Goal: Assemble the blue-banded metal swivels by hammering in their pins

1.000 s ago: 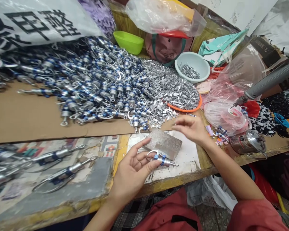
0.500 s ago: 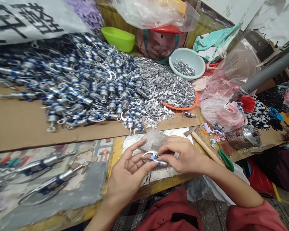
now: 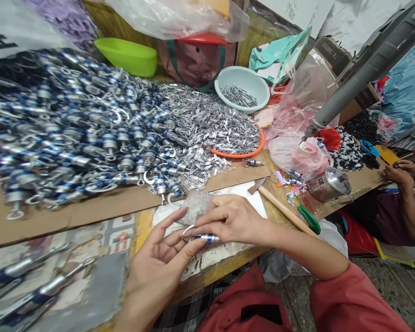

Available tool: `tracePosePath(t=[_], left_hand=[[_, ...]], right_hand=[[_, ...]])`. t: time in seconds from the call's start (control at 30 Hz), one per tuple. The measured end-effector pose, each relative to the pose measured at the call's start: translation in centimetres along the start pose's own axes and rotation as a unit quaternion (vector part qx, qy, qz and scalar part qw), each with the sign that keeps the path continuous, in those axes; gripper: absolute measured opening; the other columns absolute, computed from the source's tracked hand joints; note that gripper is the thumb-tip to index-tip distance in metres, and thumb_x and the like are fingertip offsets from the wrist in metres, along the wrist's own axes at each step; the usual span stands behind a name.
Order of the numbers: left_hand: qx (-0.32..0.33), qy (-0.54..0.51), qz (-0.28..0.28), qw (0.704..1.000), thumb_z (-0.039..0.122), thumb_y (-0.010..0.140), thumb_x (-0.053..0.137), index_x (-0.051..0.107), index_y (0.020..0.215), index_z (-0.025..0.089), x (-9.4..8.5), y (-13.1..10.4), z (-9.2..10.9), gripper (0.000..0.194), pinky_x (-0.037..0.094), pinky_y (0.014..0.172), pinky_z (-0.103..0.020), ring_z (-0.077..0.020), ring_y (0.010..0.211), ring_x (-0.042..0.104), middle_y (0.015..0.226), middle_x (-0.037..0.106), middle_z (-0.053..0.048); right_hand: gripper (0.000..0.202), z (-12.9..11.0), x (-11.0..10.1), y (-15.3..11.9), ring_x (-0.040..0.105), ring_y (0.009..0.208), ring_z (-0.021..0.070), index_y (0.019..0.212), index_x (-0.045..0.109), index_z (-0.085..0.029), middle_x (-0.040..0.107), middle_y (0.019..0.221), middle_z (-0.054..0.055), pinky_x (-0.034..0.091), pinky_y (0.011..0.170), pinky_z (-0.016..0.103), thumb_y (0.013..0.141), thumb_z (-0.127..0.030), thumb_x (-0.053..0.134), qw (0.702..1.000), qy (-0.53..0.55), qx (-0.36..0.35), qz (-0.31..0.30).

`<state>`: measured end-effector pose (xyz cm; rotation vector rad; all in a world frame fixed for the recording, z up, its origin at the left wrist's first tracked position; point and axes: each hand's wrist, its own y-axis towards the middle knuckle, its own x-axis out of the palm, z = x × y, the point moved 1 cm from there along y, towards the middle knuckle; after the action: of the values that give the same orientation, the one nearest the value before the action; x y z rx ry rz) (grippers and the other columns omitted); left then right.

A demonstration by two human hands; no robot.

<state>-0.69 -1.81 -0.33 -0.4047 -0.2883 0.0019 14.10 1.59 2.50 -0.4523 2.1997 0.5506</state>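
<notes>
A small blue-and-silver cylindrical metal fitting point(image 3: 210, 238) with a pale curved arm lies across my fingers. My left hand point(image 3: 162, 263) steadies its left end between thumb and fingers. My right hand point(image 3: 233, 219) pinches it from above, fingers pressed together and hiding part of it. Just behind the hands sits a clear, rough block point(image 3: 195, 207) on a worn white board point(image 3: 259, 200). To the right, a hammer point(image 3: 280, 205) with a wooden handle rests on the table.
A big heap of similar fittings point(image 3: 90, 133) spreads at the left, beside many flat metal links point(image 3: 224, 131). Behind stands a pale blue bowl of pins point(image 3: 263, 87). A grey power screwdriver point(image 3: 332, 99) hangs at the right, above a lidded metal mug point(image 3: 328, 184). Another person's hands point(image 3: 403, 173) show far right.
The view has swung to the right, so the scene shifts left. My right fingers have closed further over the fitting's curved arm. Both hands stay on it.
</notes>
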Motion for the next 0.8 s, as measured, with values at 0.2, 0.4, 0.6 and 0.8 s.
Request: tracePosePath(t=[0.2,0.4,0.6,0.8], left_hand=[[-0.013,-0.002,0.040,0.999,0.035,0.041,0.088,0.056,0.119,0.020,0.1,0.1,0.2,0.085,0.057,0.067,-0.017,-0.0128,0.069,0.069,0.071,0.074,-0.002],[-0.029,0.014,0.056,0.998,0.040,0.044,0.087,0.061,0.115,0.029,0.0,0.0,-0.1,0.076,0.054,0.066,-0.010,-0.0102,0.067,0.069,0.068,0.073,0.002],[-0.009,0.025,0.052,0.998,0.036,0.047,0.087,0.063,0.111,0.031,-0.2,0.3,-0.1,0.068,0.055,0.065,-0.011,-0.0122,0.072,0.069,0.068,0.073,0.004],[0.006,0.018,0.028,0.999,0.031,0.049,0.086,0.056,0.120,0.022,0.1,-0.1,0.0,0.077,0.056,0.069,-0.015,-0.0125,0.073,0.069,0.071,0.073,0.000]], right_hand=[[0.023,1.7,-4.2,-5.6,0.059,0.081,0.0142,0.093,0.070,-0.018,0.063,0.085,0.005,0.048,0.074,0.026,0.091,-0.029,0.050,0.979,-0.059,0.036,0.193],[0.028,5.4,-6.5,-12.1,0.057,0.093,0.0213,0.111,0.059,-0.019,0.060,0.100,0.009,0.046,0.079,0.032,0.088,-0.035,0.054,0.911,-0.267,0.314,0.012],[0.022,5.4,-5.8,-11.0,0.059,0.091,0.0167,0.108,0.055,-0.018,0.062,0.099,0.005,0.046,0.077,0.027,0.090,-0.031,0.051,0.915,-0.241,0.323,0.020],[0.032,0.3,-6.1,-10.1,0.060,0.097,0.0152,0.124,0.046,-0.019,0.062,0.110,0.007,0.048,0.080,0.025,0.092,-0.019,0.043,0.979,-0.165,0.105,0.058]])
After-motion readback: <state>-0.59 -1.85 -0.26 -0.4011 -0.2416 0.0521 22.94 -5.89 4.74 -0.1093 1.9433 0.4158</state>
